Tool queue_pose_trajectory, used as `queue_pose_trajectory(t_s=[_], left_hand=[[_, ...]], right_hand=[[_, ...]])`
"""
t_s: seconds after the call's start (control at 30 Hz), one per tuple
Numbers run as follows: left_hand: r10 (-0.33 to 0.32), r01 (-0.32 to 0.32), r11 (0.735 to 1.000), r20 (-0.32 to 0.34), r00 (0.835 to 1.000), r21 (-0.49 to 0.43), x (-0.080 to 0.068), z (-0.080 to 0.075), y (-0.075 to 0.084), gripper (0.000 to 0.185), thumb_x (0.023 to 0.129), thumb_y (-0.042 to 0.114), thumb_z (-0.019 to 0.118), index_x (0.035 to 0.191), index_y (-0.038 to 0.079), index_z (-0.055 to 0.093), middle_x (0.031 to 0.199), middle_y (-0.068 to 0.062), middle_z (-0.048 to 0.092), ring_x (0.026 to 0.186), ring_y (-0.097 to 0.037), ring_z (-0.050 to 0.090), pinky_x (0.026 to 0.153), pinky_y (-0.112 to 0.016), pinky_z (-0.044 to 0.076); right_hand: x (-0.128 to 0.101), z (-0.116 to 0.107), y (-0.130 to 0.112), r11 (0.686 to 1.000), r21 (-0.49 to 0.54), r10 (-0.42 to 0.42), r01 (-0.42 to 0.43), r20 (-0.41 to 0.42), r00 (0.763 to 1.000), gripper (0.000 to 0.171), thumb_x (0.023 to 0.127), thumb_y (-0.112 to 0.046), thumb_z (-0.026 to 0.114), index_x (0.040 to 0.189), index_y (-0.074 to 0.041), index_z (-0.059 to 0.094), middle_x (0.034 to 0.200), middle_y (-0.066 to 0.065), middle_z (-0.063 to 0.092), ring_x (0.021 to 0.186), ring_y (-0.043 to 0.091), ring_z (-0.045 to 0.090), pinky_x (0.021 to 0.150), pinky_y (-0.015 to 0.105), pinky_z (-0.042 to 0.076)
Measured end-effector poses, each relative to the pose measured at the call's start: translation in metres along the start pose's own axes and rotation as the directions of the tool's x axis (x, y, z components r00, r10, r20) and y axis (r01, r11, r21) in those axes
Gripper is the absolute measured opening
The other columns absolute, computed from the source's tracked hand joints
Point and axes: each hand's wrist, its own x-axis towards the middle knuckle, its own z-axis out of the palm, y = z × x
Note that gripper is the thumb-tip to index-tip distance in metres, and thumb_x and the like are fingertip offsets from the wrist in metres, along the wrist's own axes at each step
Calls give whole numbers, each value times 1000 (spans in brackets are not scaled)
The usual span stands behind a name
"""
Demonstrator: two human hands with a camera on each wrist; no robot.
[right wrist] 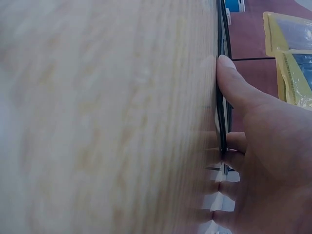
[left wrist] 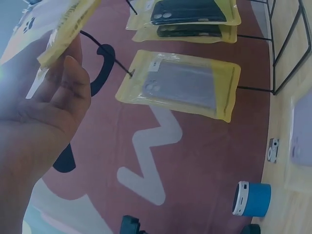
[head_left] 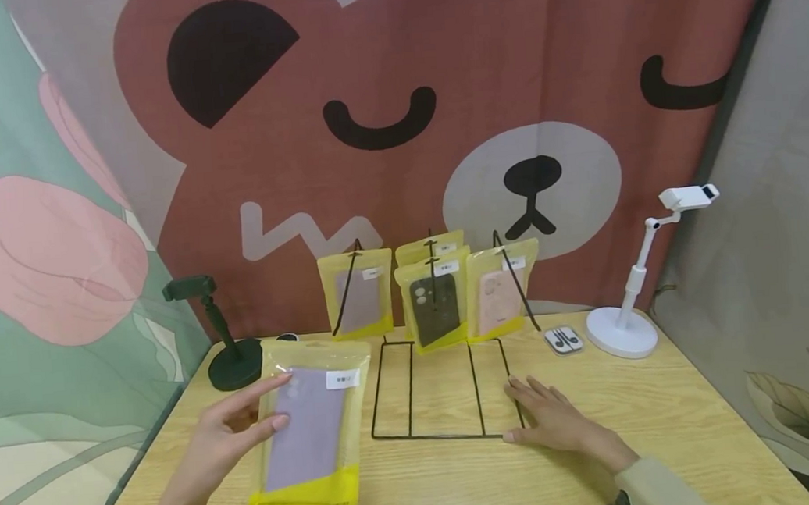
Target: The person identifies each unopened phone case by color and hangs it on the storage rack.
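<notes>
My left hand (head_left: 213, 434) pinches a yellow-edged clear pouch (head_left: 314, 419) with a lilac phone case inside, between thumb and fingers. A second yellow bottom edge shows behind it, and in the left wrist view another lilac case pouch (left wrist: 301, 134) lies on the table. My right hand (head_left: 557, 422) rests at the right front corner of a black wire display rack (head_left: 445, 436), fingers spread along its base and thumb near the corner. Hanging from the rack's hooks are a lilac case pouch (head_left: 358, 299), black case pouches (head_left: 435, 309) and a pink case pouch (head_left: 499, 297).
A dark green stand (head_left: 232, 362) is at the back left, a white stand (head_left: 621, 331) at the back right. Beside the rack lies a square earphone-print box (head_left: 563, 340). A blue cylinder (left wrist: 256, 199) shows in the left wrist view. A bear-print curtain (head_left: 400, 182) hangs behind.
</notes>
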Motion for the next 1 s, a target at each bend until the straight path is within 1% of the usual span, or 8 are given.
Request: queue_pose_trajectory(t_s=[0.03,0.13,0.27,0.4,0.5,0.73,0.87,1.0], left_hand=[[-3,3,1000,7,1000,-8,1,1,-1,49,85,-6,67,132,2,58,67,-1,36,56,-16,36,50,-29,39],[-6,6,1000,22,1000,-24,6,3,-4,49,86,-5,67,133,3,57,66,-3,33,54,-16,35,49,-28,38],[-33,33,999,26,999,-32,11,5,-6,49,87,-2,67,134,6,56,67,-5,27,53,-17,32,48,-28,37],[-63,64,998,31,998,-28,16,7,-8,50,88,1,67,136,10,56,68,-4,28,53,-17,34,51,-29,39],[-59,60,998,37,998,-33,19,8,-11,49,88,2,67,135,10,56,66,-3,29,52,-18,33,50,-30,39],[-41,45,996,54,998,-72,21,8,-20,50,88,-2,66,136,6,54,67,-4,28,52,-18,30,49,-30,38],[-63,67,995,60,996,-76,23,8,-21,50,88,0,66,136,8,55,67,-4,28,52,-17,32,51,-30,40],[-86,90,994,64,994,-67,32,8,-24,50,90,5,67,137,13,55,67,-3,28,53,-18,31,51,-30,40]], right_hand=[[0,0,0,1000,0,1,-1,2,1000,89,84,-60,62,145,-1,39,154,20,27,140,49,19,107,70,13],[0,0,0,1000,10,3,-3,3,1000,88,84,-59,63,145,-1,39,154,20,28,140,49,18,107,70,12],[0,0,-1,1000,16,0,0,-3,1000,87,84,-57,64,145,0,39,154,21,28,139,51,18,107,70,12],[0,0,-2,1000,15,5,-5,-3,1000,87,84,-58,64,145,-1,38,154,20,28,140,49,19,107,70,11],[0,-1,-2,1000,14,6,-6,-2,1000,88,84,-58,63,146,-1,38,154,20,28,140,49,19,108,69,12],[1,0,-2,1000,29,11,-11,4,1000,88,84,-59,64,146,-1,39,155,19,27,140,49,18,108,69,11],[1,1,-1,1000,27,13,-13,10,1000,88,84,-60,63,146,-2,38,155,19,27,140,48,18,108,69,10],[1,1,0,1000,27,17,-17,3,1000,89,84,-60,63,146,-2,38,155,18,27,141,48,17,108,69,10]])
